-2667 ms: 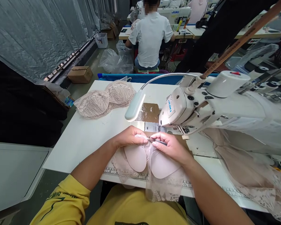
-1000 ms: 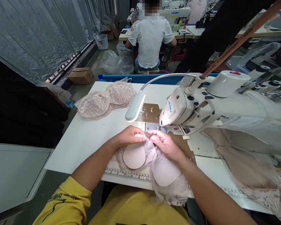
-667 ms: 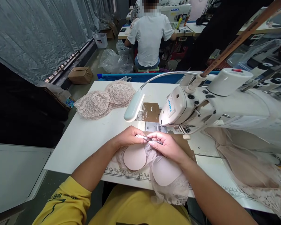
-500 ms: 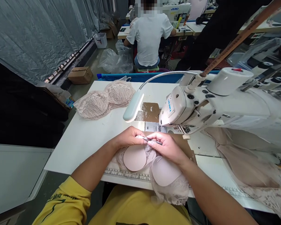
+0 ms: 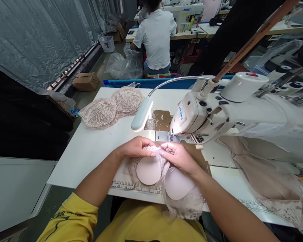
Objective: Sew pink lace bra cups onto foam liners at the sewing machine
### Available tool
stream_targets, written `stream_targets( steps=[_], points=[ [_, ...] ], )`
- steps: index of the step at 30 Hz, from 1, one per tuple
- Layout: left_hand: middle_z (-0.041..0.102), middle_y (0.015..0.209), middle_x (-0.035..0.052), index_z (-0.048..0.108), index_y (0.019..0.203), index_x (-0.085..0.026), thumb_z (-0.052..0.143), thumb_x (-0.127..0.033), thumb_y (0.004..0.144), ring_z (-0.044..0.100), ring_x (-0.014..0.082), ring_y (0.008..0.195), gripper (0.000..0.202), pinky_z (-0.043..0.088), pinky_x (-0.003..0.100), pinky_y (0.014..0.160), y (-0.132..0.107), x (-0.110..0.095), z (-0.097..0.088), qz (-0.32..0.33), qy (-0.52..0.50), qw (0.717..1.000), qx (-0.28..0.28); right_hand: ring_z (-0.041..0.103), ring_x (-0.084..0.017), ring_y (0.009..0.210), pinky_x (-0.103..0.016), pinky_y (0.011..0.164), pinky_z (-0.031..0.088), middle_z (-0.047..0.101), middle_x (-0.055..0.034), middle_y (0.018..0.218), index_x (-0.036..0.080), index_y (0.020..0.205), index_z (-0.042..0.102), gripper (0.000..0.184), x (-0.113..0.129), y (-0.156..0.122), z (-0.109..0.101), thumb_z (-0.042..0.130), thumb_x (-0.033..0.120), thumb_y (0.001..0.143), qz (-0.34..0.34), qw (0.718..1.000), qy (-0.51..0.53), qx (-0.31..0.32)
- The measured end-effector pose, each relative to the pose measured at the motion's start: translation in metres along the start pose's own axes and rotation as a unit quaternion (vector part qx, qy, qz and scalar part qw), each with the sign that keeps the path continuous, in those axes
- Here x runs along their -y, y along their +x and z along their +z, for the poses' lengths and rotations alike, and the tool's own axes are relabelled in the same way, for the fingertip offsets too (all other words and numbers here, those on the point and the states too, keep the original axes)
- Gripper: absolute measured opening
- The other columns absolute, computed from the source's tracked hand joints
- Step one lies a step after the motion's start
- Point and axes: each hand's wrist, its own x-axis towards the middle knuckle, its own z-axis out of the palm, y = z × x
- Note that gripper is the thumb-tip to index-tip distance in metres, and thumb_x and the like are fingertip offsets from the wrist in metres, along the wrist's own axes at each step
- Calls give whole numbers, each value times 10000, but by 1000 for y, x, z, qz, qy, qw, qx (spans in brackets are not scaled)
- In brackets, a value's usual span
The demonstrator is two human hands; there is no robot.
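A pale pink lace bra (image 5: 164, 178) lies inside-up at the near edge of the white sewing table (image 5: 91, 148), its two smooth cups facing me. My left hand (image 5: 135, 148) pinches the lace at the top of the left cup. My right hand (image 5: 178, 157) is closed on the fabric at the bra's centre, fingertips meeting those of the left hand. A thin dark metal tool shows faintly under the right fingers. Both hands sit just in front of the needle area of the white Juki sewing machine (image 5: 192, 116).
A finished lace bra stack (image 5: 112, 107) lies at the table's far left. A gooseneck lamp (image 5: 142, 114) hangs over the work. Beige lace fabric (image 5: 267, 181) drapes at the right. A person in a white shirt (image 5: 155, 37) sits ahead; a cardboard box (image 5: 85, 81) is on the floor.
The bra's left cup has shifted slightly right, toward the other cup. Both hands stay pinched at its centre; the metal tool, plain a moment ago, is now mostly hidden under my right fingers.
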Motion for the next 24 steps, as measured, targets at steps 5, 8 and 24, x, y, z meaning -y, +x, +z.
stream_targets(
  steps=[5, 8, 24],
  points=[
    [530, 677, -26, 610, 733, -128, 716, -367, 708, 486, 94, 632, 263, 374, 197, 581, -1, 1, -2, -6, 42, 998, -53, 551, -152, 726, -274, 673, 462, 596, -2, 751, 178, 777, 616, 192, -1, 1, 0, 615, 365, 821, -22, 999, -23, -7],
    [507, 678, -26, 596, 724, -129, 691, -378, 724, 468, 94, 634, 267, 358, 199, 577, 2, 1, 2, -2, 51, 997, -66, 568, -168, 792, -283, 719, 467, 626, -21, 819, 179, 826, 631, 206, -1, 2, 1, 601, 383, 836, -42, 999, -14, -10],
    [541, 668, -17, 622, 726, -129, 637, -400, 757, 482, 103, 614, 273, 352, 210, 567, 3, 1, -2, -4, 113, 991, -66, 535, -148, 714, -278, 672, 445, 553, 15, 733, 209, 754, 517, 150, -4, 0, -9, 581, 337, 801, -29, 996, -78, -44]
  ],
)
